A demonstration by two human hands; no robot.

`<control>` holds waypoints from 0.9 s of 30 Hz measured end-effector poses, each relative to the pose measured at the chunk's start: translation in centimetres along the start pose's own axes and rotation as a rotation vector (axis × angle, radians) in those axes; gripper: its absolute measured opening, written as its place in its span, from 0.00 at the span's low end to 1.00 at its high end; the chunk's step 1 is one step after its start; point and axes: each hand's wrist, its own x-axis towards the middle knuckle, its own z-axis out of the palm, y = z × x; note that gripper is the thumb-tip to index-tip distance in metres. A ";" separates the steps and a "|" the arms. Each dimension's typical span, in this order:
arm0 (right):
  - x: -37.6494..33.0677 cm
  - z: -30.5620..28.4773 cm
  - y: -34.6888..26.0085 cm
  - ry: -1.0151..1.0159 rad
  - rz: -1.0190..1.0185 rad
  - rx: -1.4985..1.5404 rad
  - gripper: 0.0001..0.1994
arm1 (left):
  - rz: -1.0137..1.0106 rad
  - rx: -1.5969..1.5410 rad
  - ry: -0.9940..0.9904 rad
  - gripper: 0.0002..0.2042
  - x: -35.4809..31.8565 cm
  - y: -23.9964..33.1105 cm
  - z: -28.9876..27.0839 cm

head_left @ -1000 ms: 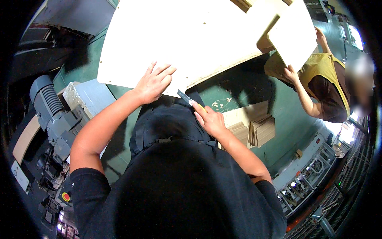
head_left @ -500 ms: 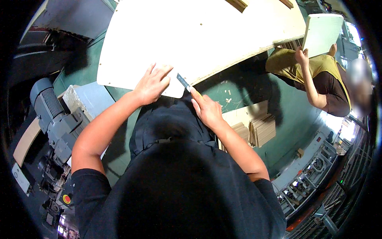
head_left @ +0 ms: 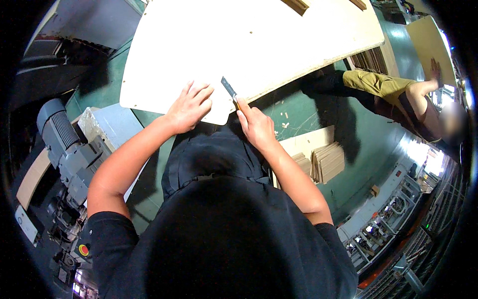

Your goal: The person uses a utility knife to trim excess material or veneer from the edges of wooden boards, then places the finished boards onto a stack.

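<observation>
My left hand (head_left: pixel 190 108) lies on the bright white surface (head_left: pixel 199 55) near its front edge, fingers stretched out and slightly apart. Glare washes out that surface, so I cannot tell whether a separate sheet lies under the palm. In my right hand (head_left: pixel 258 125) is a utility knife (head_left: pixel 229 88) with an orange and dark handle, its blade pointing up and left over the white surface. The knife is just right of my left fingertips, by the rounded front corner. Whether the blade touches the surface I cannot tell.
Wooden strips (head_left: pixel 297 6) lie at the table's far side. Thin wooden panels (head_left: pixel 328 162) are stacked low at my right. A grey motor (head_left: pixel 62 127) stands at left. At far right a co-worker (head_left: pixel 383 87) handles a pale board (head_left: pixel 432 47). Scraps (head_left: pixel 285 119) litter the green floor.
My right hand and the knife have shifted slightly left and up. My left hand stays nearly in place. The co-worker has turned and moved the pale board farther right.
</observation>
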 end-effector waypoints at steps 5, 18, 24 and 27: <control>-5.2 0.9 0.6 -0.058 -0.015 -0.048 0.27 | 0.121 -0.039 0.008 0.21 -3.1 0.9 0.5; -1.4 0.8 2.3 0.030 -0.035 -0.056 0.27 | 0.108 -0.055 -0.107 0.24 -3.7 1.5 -0.3; -2.3 1.2 2.1 0.040 -0.021 -0.026 0.26 | 0.115 -0.031 -0.098 0.28 -3.4 1.3 0.0; -4.3 1.0 1.7 -0.040 -0.015 -0.056 0.27 | 0.085 -0.038 -0.158 0.22 -3.4 1.6 -0.6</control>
